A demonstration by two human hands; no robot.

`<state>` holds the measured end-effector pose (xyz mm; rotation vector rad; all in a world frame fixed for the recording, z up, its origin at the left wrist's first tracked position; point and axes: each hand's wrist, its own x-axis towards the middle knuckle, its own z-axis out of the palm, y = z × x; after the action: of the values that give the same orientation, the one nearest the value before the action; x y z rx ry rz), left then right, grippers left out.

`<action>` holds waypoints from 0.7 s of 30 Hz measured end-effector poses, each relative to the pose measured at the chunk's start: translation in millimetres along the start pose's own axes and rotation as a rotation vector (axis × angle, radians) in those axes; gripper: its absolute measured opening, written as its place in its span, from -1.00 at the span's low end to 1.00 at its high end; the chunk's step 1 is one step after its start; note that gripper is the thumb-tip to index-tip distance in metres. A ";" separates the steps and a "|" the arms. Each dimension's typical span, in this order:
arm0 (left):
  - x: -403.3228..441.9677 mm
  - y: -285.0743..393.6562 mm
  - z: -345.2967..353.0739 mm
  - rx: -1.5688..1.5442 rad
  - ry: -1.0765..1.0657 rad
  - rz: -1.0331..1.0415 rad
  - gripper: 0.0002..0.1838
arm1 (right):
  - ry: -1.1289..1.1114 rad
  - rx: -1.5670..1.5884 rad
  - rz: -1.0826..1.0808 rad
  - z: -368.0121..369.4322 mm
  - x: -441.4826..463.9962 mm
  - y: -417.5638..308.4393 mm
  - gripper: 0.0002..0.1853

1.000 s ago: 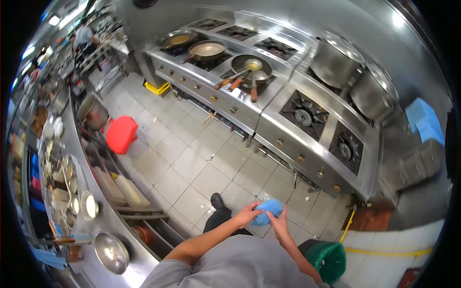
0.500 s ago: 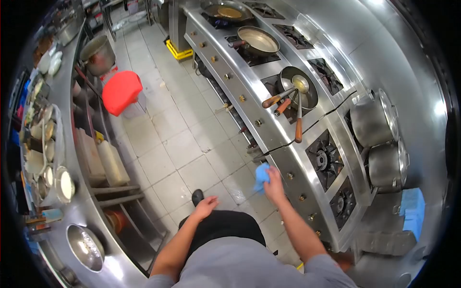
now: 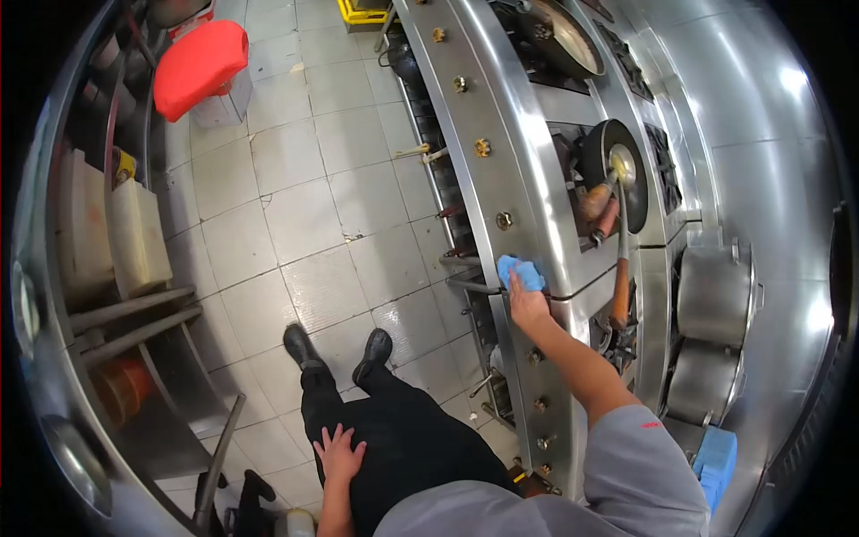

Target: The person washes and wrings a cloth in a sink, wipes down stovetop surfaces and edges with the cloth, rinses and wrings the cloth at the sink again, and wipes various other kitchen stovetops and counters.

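My right hand (image 3: pixel 530 307) is closed on a blue cloth (image 3: pixel 521 272), pressed to the steel front panel of the stove (image 3: pixel 526 174) just below a brass-coloured knob (image 3: pixel 505 220). My left hand (image 3: pixel 340 453) rests on my thigh in black trousers, its fingers spread and nothing in it. On the burner beyond my right hand sits a dark pan (image 3: pixel 594 154). Two ladles lean in the pan, one with its wooden handle (image 3: pixel 620 295) hanging out over the stove toward me.
Another pan (image 3: pixel 573 45) stands on a burner farther along. Large steel pots (image 3: pixel 716 294) are at the right wall, above a blue cloth stack (image 3: pixel 715 465). A red-topped stool (image 3: pixel 201 67) stands on the tiled floor. Shelves with plastic containers (image 3: pixel 141 237) line the left.
My right hand has brought the blue cloth from over the floor against the stove's front. My left hand has dropped onto my thigh. The view has shifted.
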<state>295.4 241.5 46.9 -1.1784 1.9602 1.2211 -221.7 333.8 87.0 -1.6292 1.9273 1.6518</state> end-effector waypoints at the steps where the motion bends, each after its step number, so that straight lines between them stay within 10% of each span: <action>1: -3.7 0.7 8.4 -0.033 0.039 -0.020 -0.47 | 0.028 0.065 -0.015 9.2 13.3 -7.5 -0.43; 6: -14.0 -7.1 36.3 -0.076 0.146 -0.109 -0.47 | -0.145 0.654 0.025 7.1 75.1 -28.3 -0.44; 9: -12.6 -4.1 41.4 -0.081 0.178 -0.116 -0.49 | 0.206 0.533 -0.036 42.7 96.2 -40.4 -0.49; 21: -1.1 2.6 43.0 -0.138 0.142 -0.107 -0.50 | 0.245 0.198 0.012 -40.6 -0.6 70.7 -0.56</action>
<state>293.6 281.0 29.9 -1.4567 1.9103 1.2640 -254.2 290.4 147.9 -1.8125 2.1357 1.2658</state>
